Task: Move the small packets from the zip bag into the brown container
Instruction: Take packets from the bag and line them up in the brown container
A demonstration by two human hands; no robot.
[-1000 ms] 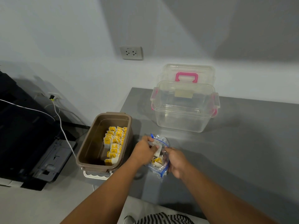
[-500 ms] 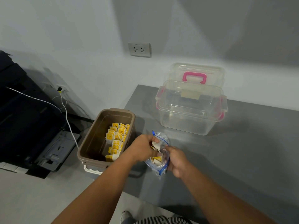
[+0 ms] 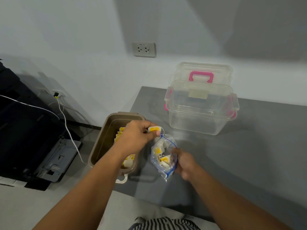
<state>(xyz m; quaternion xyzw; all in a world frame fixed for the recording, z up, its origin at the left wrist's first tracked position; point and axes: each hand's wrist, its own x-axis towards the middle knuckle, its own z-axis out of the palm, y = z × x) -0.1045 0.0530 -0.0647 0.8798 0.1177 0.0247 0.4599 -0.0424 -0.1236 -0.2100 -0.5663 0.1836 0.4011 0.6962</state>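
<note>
While a small yellow-and-white packet [image 3: 154,129] sits pinched between the left hand's [image 3: 135,138] fingertips at frame centre, just above the open zip bag [image 3: 163,157], the right hand's [image 3: 185,163] fingers curl round that bag; the brown container [image 3: 106,140] lies just left.

Clear zip bag [image 3: 163,156] open, holding yellow-white packets; 1 packet [image 3: 154,129] lifted out; brown container [image 3: 106,143] part-filled.

One zip bag [image 3: 163,156]; from it, one brown container [image 3: 106,140] at nine o'clock, one clear box [image 3: 201,112] at one o'clock, one wall socket [image 3: 143,49] at twelve. One packet [image 3: 154,129] held out (the rest lie too heaped to count). Two hands: left hand [image 3: 134,136], right hand [image 3: 184,161].
</note>
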